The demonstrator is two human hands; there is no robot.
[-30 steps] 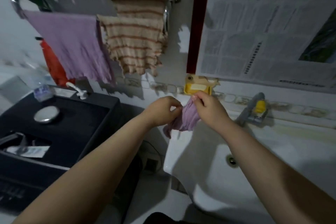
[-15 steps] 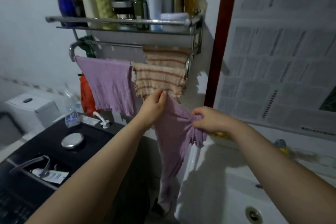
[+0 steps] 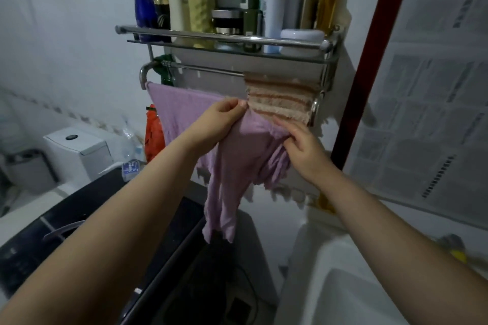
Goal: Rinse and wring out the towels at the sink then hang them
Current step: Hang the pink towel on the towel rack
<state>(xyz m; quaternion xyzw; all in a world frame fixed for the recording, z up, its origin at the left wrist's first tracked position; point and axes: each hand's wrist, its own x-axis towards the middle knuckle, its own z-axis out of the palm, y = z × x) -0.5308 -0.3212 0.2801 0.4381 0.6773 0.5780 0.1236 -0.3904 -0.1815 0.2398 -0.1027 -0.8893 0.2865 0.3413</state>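
Bottles [image 3: 274, 2] on shelf [image 3: 224, 39], apparently above towels [image 3: 280, 100].

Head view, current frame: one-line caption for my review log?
Left hand and right hand hold a crumpled lilac towel up at the chrome towel rail.

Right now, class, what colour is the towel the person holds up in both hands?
Lilac purple towel, plain, gripped by left hand and right hand; head view.

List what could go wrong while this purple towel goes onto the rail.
The left hand and right hand pinch only the top edge of the limp purple towel, so it might slip. The front chrome rail already carries a hung purple towel and a striped beige towel; crowding may dislodge them.
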